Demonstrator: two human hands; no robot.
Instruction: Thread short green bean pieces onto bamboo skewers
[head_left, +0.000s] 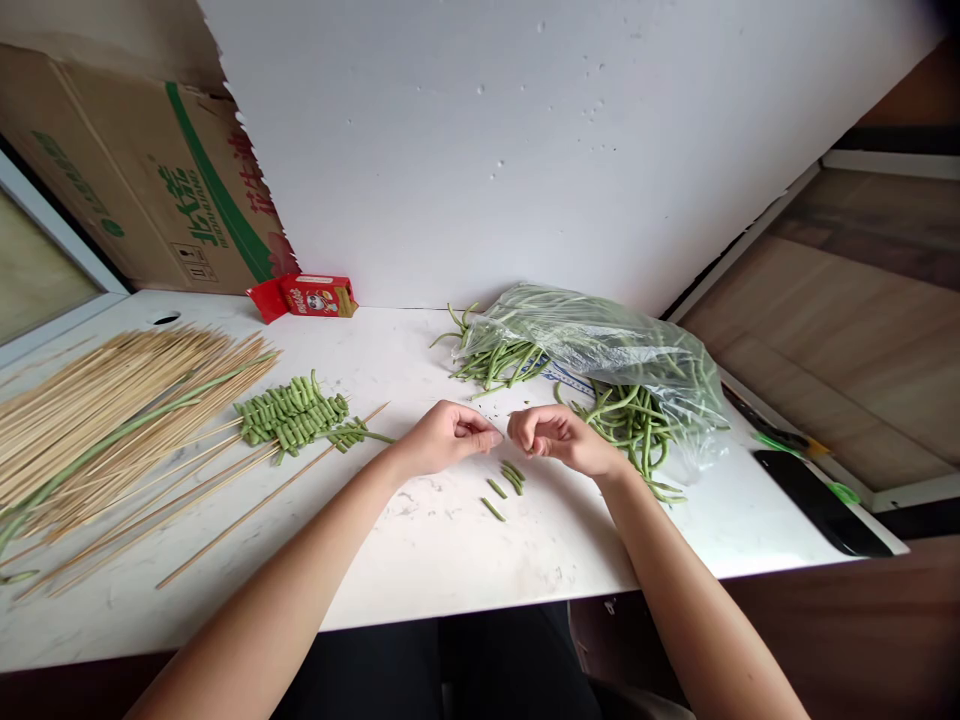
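My left hand (452, 437) is over the middle of the table, its thumb and fingers pinched together. Close to its right, my right hand (564, 440) has its fingers curled in, thumb against them. Anything between the fingertips of either hand is too small or hidden to make out. Below the hands lie several cut green bean pieces (496, 488). Left of my left wrist, rows of bean pieces (292, 412) are threaded on bamboo skewers. One more skewer (247, 517) carries a few pieces near its far end. Whole green beans (637, 425) spill out behind my right hand.
A clear plastic bag (600, 325) of long beans lies at the back right. Many loose bamboo skewers (112, 400) cover the left side, a long bean across them. A red box (319, 297) and a carton (150, 180) stand behind. A black flat object (817, 500) lies far right.
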